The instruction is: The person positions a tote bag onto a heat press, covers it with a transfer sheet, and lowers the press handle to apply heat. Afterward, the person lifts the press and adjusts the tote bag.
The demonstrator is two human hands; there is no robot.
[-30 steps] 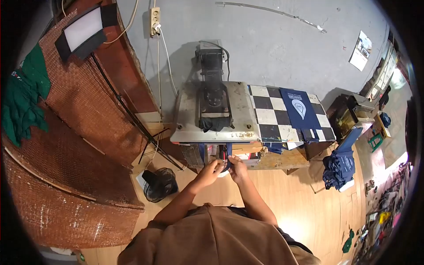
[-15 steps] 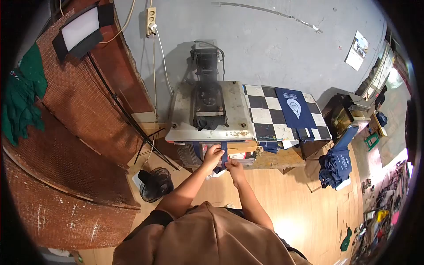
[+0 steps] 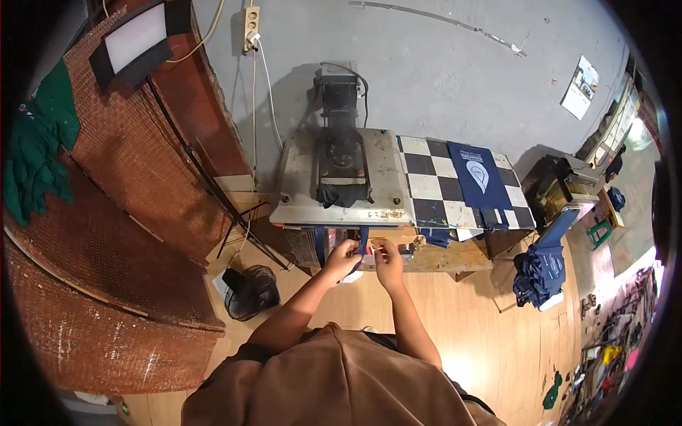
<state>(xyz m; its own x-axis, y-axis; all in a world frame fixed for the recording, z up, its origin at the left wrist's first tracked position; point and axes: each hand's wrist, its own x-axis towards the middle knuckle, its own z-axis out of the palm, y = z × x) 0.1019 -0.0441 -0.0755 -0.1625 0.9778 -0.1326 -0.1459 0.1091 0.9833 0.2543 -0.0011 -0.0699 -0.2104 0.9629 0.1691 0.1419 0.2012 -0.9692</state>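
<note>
A heat press [image 3: 341, 167] with a wide metal plate stands against the wall. Two navy blue straps hang from under its front edge. My left hand [image 3: 342, 260] is closed around the right strap [image 3: 364, 240]. Just right of that strap is my right hand [image 3: 388, 261], its fingers curled close to the strap; what they hold, if anything, is too small to make out. On the checkered board [image 3: 424, 186] beside the press lies a flat navy bag [image 3: 479, 176] with a white print, its handles hanging toward the front edge.
A black fan [image 3: 251, 292] stands on the floor at the left, near a lamp stand [image 3: 190, 150]. Navy bags [image 3: 541, 273] are heaped on a stool at the right. Under the press and board runs a wooden bench [image 3: 455, 257].
My right hand has risen from the strap's lower part to beside its upper part. My left hand stays at the strap, slightly lower than half a second ago. The view has shifted slightly.
</note>
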